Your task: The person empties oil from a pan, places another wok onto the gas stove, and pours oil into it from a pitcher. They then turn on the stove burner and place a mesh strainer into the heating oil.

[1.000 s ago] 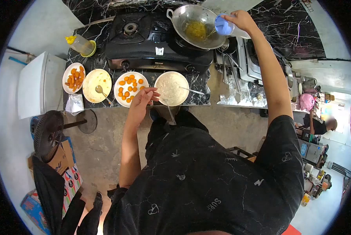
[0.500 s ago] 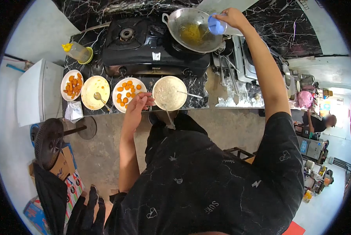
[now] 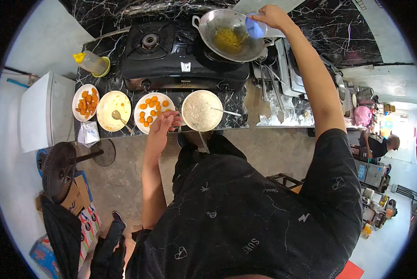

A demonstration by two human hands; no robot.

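My right hand grips a blue plastic jug tilted over the right rim of a wok. A thin yellowish stream runs from the jug into the yellow oil in the wok. My left hand hangs palm up at the counter's front edge, its fingers loosely apart and nothing visible in them. It overlaps the rim of a white bowl of orange balls. Right of it sits a bowl of pale batter with a spoon and another utensil leaning out.
The wok stands on a black gas stove. Further left are a bowl with a spoon, a plate of orange pieces and a squeeze bottle. A fan stands at lower left. Another person is far right.
The jug has tipped further, and liquid now streams from it into the wok. My right hand has shifted slightly up and left. My left hand has barely moved.
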